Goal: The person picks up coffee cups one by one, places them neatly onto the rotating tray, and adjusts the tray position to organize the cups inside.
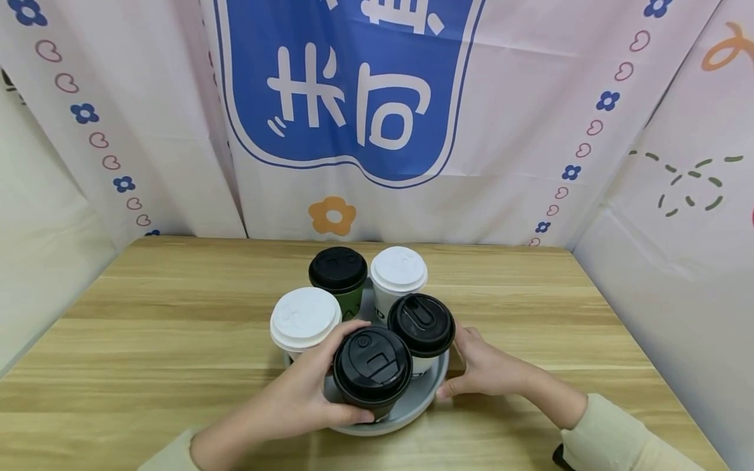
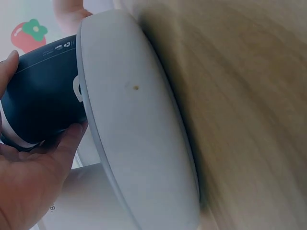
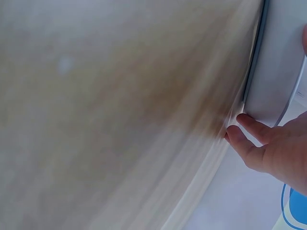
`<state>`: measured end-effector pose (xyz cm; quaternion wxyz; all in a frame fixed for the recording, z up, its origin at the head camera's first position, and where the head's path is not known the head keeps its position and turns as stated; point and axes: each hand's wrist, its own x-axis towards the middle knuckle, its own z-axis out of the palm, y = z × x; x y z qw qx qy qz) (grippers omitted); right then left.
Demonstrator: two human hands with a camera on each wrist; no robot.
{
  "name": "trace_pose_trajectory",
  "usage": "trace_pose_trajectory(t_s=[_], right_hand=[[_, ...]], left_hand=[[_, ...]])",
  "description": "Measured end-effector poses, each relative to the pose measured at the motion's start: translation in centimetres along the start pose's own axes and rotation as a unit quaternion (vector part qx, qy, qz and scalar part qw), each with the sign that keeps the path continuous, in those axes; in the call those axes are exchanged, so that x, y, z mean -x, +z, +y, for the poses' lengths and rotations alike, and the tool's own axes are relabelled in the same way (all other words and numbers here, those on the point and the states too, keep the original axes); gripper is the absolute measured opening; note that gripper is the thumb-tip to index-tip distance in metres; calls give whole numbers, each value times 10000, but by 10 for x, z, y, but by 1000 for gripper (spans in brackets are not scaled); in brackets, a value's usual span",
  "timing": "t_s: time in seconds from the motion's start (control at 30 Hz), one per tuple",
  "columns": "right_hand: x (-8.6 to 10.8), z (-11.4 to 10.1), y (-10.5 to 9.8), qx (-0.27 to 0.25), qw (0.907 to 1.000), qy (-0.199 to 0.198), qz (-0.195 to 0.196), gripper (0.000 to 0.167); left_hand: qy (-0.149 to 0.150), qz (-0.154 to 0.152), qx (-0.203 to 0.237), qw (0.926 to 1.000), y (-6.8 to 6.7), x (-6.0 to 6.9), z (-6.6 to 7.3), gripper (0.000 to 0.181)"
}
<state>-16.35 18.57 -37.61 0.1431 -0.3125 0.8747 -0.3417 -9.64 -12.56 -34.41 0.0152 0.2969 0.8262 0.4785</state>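
Observation:
My left hand (image 1: 306, 399) grips a dark paper cup (image 2: 43, 91) with a black lid (image 1: 372, 363) at the front of a round grey tray (image 1: 406, 409). That cup stands upright or nearly so; whether its base touches the tray is hidden by the rim. Thumb and fingers wrap its sides. At the tray's right side, my right hand (image 1: 491, 366) rests against the outer wall, thumb and fingers spread along it. Beside this hand stands a white cup with a black lid (image 1: 421, 324). Behind are a green cup with a black lid (image 1: 338, 268) and two white-lidded cups (image 1: 305, 317).
The tray sits on a wood-grain table (image 1: 177, 327). A printed cloth (image 1: 506, 131) with a blue sign hangs along the table's back edge, and pale side panels (image 1: 677, 261) flank it. A small black object (image 1: 561, 456) shows by the right sleeve.

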Motion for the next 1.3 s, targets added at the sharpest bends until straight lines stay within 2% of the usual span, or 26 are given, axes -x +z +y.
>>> trace_pose_trajectory(t_s=[0.3,0.5,0.63,0.87,1.03,1.1,1.17,1.23,1.3], right_hand=[[0,0,1,38,9999,-158,-18,120],[-3,0,4,96,9995,-313,21,118],[-4,-1,5,76,9996,-273,-19,119],[-6,-2,4,130,9991,-412,-44,118],[-4,1,-4,84,9984,-539,-123,108],[-3,2,-11,-17,9985,-528,-127,102],[-2,1,-22,-22,9991,-416,-81,97],[0,0,-35,126,9995,-270,76,92],[1,-1,-50,458,9983,-137,328,86]], left_hand=[[-8,60,-106,9999,-1,5,-1,98],[-147,-28,-257,9996,-2,8,-3,102],[-256,-32,-327,9991,-3,11,-5,104],[-418,-75,-306,9986,-11,24,-1,107],[-520,-362,-297,9975,-23,40,13,105],[-544,-512,-269,9968,-31,46,16,102],[-718,-666,-143,9951,-42,52,20,95],[-826,-633,-276,9942,-54,57,25,85],[-709,-458,-621,9945,-67,58,30,75]])
